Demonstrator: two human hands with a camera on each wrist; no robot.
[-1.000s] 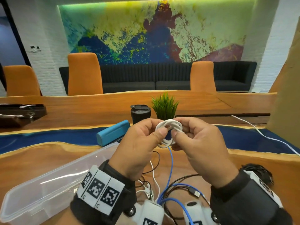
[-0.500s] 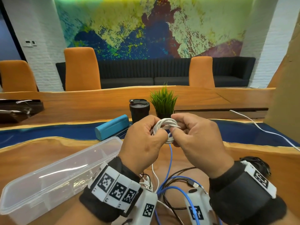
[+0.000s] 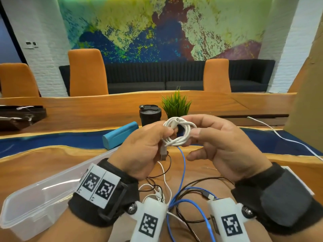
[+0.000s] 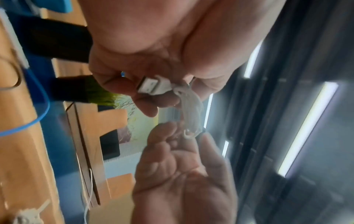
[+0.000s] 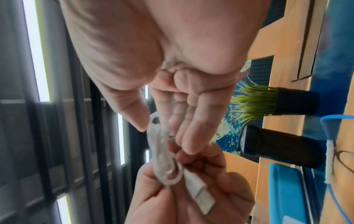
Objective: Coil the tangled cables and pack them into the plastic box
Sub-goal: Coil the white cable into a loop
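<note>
A small coil of white cable (image 3: 180, 131) is held up in the air between my two hands. My left hand (image 3: 164, 135) grips its left side, thumb on top, and the cable's USB plug (image 3: 163, 153) sticks out below the fingers. My right hand (image 3: 194, 126) has nearly straight fingers and lightly pinches the coil's right side between thumb and index finger. The left wrist view shows the plug (image 4: 151, 84) and coil (image 4: 191, 109); the right wrist view shows the coil (image 5: 162, 151) too. The clear plastic box (image 3: 35, 206) lies open at lower left. A tangle of blue, black and white cables (image 3: 183, 173) lies on the table under my hands.
Behind my hands stand a blue case (image 3: 120, 135), a black lidded cup (image 3: 150, 114) and a small green plant (image 3: 176, 103). A loose white cable (image 3: 279, 137) runs across the table at right. A dark tray (image 3: 17, 117) sits far left. Orange chairs line the far side.
My right hand's fingers have straightened from a closed grip on the coil. The USB plug now hangs out below my left hand. Both hands stay at about the same height.
</note>
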